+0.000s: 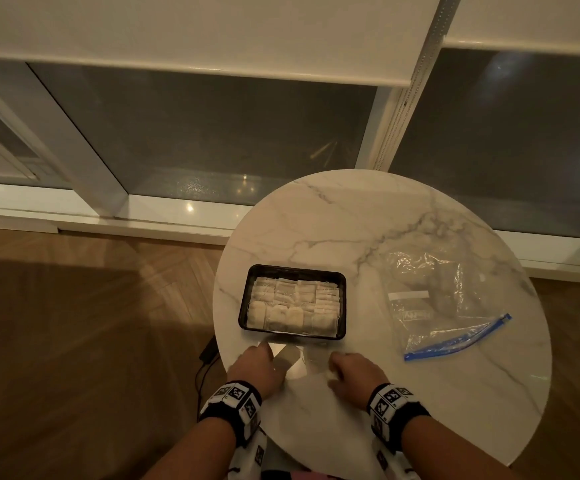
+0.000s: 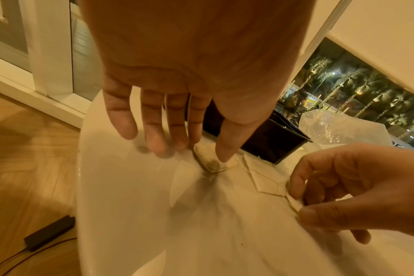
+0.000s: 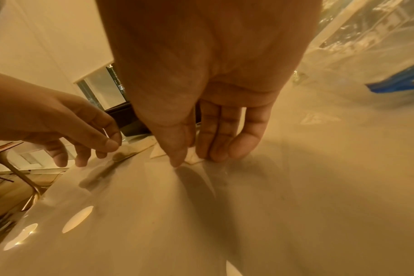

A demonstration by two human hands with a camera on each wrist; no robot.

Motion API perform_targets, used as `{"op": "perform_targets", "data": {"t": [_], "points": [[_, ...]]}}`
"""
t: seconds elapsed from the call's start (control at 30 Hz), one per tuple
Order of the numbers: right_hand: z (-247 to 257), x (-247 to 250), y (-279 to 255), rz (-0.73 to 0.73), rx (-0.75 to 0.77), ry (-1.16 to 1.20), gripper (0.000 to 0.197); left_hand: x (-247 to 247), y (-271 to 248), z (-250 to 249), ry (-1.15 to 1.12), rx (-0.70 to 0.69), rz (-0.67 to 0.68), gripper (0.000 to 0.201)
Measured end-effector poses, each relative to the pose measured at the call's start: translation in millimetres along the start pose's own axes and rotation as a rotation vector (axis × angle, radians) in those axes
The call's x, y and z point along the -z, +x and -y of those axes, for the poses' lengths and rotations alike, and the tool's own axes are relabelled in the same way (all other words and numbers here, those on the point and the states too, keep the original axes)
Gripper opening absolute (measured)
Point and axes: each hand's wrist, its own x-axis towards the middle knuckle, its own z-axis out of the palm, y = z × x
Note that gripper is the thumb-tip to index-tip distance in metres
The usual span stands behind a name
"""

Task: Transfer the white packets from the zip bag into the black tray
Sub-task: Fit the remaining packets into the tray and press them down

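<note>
The black tray sits on the round marble table, filled with several white packets in rows. Right of it lies the clear zip bag with a blue zipper, flat, no packets showing in it. Both hands are just in front of the tray. My left hand pinches one white packet on the tabletop between thumb and forefinger. My right hand pinches another white packet by its edge. More loose packets lie flat between the hands.
The marble table has bare surface behind the tray and at the near right. Its left edge runs close to my left hand. A black power adapter with a cable lies on the wooden floor below. Windows stand behind the table.
</note>
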Motion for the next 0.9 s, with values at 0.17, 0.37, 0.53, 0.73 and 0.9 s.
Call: {"op": "perform_targets", "data": {"t": [0.17,0.37,0.53,0.73,0.9], "points": [[-7.0,-3.7,0.0,-0.022,-0.101,0.091,0.027,1.8,-5.6,2.9,0.014,-0.012,0.008,0.048],[-5.5,-6.5,4.2,-0.037,-0.124,0.052,0.014,6.5,-8.4,2.0,0.008,-0.01,0.002,0.034],[-5.5,-5.6,5.5,-0.02,-0.098,0.018,0.009,9.8,-9.8,-0.3,0.017,-0.036,-0.015,0.023],[-12.9,2.2,0.3,0.006,-0.142,0.131,0.016,11.3,-13.2,-3.3,0.006,-0.09,0.004,0.025],[-21.3,16.7,-15.0,-0.052,-0.203,0.573,0.017,15.0,-16.6,-11.7,-0.061,-0.203,0.058,0.023]]}}
